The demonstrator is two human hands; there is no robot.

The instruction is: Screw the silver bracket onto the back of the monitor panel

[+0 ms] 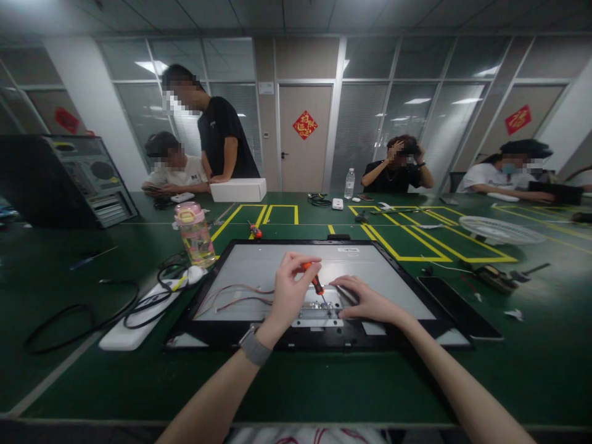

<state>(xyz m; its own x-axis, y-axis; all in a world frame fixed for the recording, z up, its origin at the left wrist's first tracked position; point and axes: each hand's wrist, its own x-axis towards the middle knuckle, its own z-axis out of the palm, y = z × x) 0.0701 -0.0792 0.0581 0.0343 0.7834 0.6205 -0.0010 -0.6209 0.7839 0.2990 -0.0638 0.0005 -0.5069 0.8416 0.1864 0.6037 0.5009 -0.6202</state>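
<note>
The head view shows the left hand with thumb and fingers clamped on an orange screwdriver, tilted tip-down at the metal plate, apparently to guide the tip. The right hand perhaps steadies the flat-lying panel, thumb and fingertips apart; whether they pinch anything, I cannot tell.

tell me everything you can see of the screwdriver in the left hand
The screwdriver has an orange and black handle, plastic by its look, and a thin shaft that looks metal. It leans, handle up and to the left; the left hand grips it near the top. The shaft points down at the metal plate; tip contact is too small to tell.
</note>
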